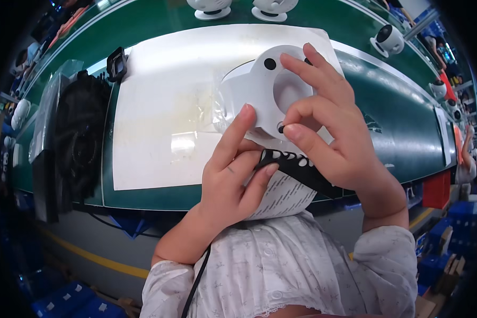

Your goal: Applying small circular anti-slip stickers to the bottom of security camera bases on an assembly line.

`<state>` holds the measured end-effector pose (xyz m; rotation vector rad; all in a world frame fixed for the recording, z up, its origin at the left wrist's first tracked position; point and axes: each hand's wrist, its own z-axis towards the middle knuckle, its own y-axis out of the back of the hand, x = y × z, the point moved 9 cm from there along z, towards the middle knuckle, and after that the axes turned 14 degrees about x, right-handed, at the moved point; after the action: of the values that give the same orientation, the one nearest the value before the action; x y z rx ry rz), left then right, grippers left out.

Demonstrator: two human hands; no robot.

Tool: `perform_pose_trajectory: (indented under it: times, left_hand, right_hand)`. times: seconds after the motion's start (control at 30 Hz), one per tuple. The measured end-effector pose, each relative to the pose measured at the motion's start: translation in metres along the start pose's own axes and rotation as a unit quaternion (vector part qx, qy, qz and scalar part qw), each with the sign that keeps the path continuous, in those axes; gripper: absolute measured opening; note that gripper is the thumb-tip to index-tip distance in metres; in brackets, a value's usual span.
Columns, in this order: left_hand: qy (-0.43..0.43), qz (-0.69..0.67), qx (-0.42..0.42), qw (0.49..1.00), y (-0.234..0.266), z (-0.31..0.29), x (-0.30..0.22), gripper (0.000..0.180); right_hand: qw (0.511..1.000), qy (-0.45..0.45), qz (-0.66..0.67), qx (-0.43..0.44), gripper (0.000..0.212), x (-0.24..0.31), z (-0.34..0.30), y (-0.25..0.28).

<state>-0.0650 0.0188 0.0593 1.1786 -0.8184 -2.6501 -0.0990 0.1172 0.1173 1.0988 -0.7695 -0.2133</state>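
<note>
A white rounded device housing (244, 87) lies on the white sheet (159, 132) with its base turned toward me. One round black pad (270, 64) sits on the base; another dark spot shows behind the fingers of my right hand (336, 124). Thumb and index finger of that hand pinch a small black round pad (281, 127) at the base's near edge, its other fingers spread above. My left hand (228, 177) grips a black strip of stick-on pads (297, 168) with several punched-out holes, and its index finger rests against the housing. Printed backing paper (283, 196) hangs below the strip.
Black cloth (82, 132) and clear plastic bags (45, 122) lie at the left of the green table. A small black frame (116, 64) stands beside the sheet. White camera-like devices (209, 8) line the far side, another (388, 40) at far right. A red bin (436, 190) is at right.
</note>
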Motion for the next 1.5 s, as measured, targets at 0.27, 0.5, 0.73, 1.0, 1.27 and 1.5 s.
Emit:
perform_pose_trajectory:
  times: [0.27, 0.5, 0.73, 1.0, 1.27, 1.5]
  left_hand:
    - [0.009, -0.066, -0.038, 0.997, 0.005, -0.005, 0.007, 0.011]
    - [-0.005, -0.149, -0.033, 0.988, 0.004, -0.005, 0.007, 0.013]
    - [-0.012, -0.213, -0.037, 0.976, 0.004, -0.009, 0.015, 0.014]
    - [-0.006, -0.135, -0.032, 0.990, 0.003, -0.011, 0.014, 0.014]
    - [-0.001, -0.102, -0.036, 0.994, 0.001, -0.009, 0.012, 0.015]
    - [-0.006, -0.094, -0.032, 0.995, 0.000, -0.011, 0.013, 0.014]
  right_hand:
    - [0.969, 0.003, -0.245, -0.006, 0.031, 0.032, -0.027, -0.006]
    - [0.995, 0.015, -0.034, -0.089, 0.045, 0.021, -0.041, -0.021]
    - [0.990, 0.009, 0.084, -0.108, 0.030, 0.006, -0.040, -0.029]
    - [0.979, 0.065, 0.031, -0.188, 0.016, 0.003, -0.048, -0.007]
    - [0.970, -0.075, 0.185, -0.137, 0.010, -0.051, -0.039, -0.001]
    - [0.965, -0.070, -0.217, -0.132, 0.012, -0.012, -0.043, 0.005]
